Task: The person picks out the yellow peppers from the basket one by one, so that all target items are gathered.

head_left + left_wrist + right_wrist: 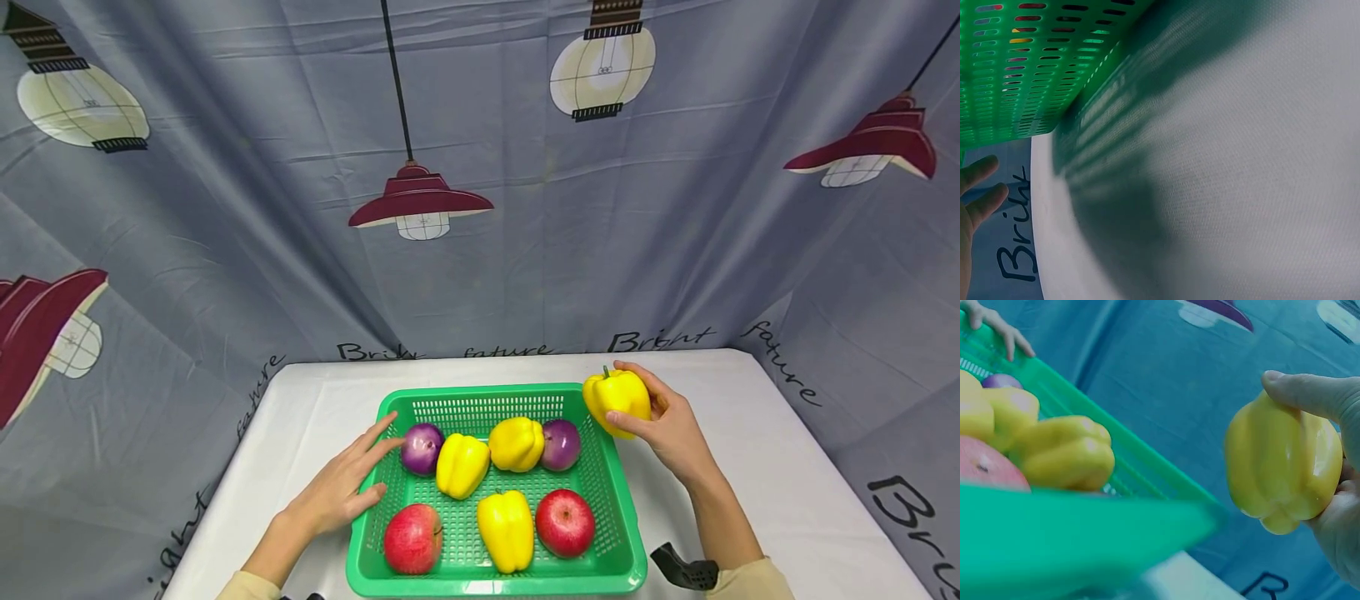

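Observation:
My right hand grips a yellow bell pepper by its sides, over the back right corner of a green basket. In the right wrist view the thumb lies across that pepper. At the basket's left rim is my left hand, its fingers spread over the edge near a purple round fruit or vegetable. Inside the basket are three yellow peppers, a second purple one, a red apple at front left and another red apple at front right.
The basket stands on a white-covered table. Behind and beside the table hangs a grey-blue curtain printed with lamps and lettering. A black strap piece is at the right wrist.

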The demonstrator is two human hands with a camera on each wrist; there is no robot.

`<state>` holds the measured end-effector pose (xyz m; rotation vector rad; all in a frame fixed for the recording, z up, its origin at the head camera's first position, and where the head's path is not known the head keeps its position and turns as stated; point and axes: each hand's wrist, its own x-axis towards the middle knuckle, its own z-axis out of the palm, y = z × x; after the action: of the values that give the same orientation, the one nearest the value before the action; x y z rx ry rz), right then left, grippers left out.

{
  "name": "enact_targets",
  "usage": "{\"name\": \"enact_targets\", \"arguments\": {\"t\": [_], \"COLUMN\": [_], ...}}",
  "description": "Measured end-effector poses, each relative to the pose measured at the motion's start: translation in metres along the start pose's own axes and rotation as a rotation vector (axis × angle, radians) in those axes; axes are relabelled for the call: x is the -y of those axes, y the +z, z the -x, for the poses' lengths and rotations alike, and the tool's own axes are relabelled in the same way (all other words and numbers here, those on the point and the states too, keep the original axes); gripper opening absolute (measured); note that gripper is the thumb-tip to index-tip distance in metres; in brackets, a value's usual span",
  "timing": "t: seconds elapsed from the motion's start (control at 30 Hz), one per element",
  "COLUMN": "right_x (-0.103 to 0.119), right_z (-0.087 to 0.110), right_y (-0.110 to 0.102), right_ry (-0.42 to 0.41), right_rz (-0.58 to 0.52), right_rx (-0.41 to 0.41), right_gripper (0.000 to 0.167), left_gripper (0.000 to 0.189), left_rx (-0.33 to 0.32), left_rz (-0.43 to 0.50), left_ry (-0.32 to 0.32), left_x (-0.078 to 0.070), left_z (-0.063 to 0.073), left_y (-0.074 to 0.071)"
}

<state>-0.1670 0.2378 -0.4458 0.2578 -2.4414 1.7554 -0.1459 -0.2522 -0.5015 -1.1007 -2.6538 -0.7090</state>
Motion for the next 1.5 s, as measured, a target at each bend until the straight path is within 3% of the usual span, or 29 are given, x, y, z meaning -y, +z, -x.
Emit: {"name": "enact_targets", "arguments": {"t": [0.23, 0.47, 0.63, 1.13, 1.37, 1.5], "right_x": [-0.020, -0.040, -0.055, -0.093, -0.099, -0.104], "right_z": [0.008, 0.015, 0.020, 0.033, 0.032, 0.031], "right_y": [-0.013, -0.023, -0.025, -0.018, -0.016, -0.013], "right_ry": [0.067, 0.127, 0.209, 0.382, 0.396, 0.384], "right_rz": [-0.017, 0.064, 0.128, 0.120, 0.142, 0.136], "right_rx": [-0.066, -0.115, -0.118, -0.096, -0.099, -0.141], "right_gripper": [0.071, 0.075, 0.080, 0.092, 0.092, 0.088], "left_gripper": [0.063, 0.063, 0.063, 0.062, 0.062, 0.062], "left_rx": [-0.006, -0.010, -0.013, -0.015, -0.014, -0.015], "left_rz": [-0.008, -0.007, -0.012, 0.001, 0.001, 0.006], "left_ry": [0.011, 0.014, 0.015, 0.015, 0.006, 0.002], "left_x": [0.002, 0.001, 0.001, 0.002, 0.002, 0.002], "left_z": [0.001, 0.000, 0.000, 0.000, 0.001, 0.001], "left_y": [0.002, 0.001, 0.000, 0.001, 0.002, 0.002]}}
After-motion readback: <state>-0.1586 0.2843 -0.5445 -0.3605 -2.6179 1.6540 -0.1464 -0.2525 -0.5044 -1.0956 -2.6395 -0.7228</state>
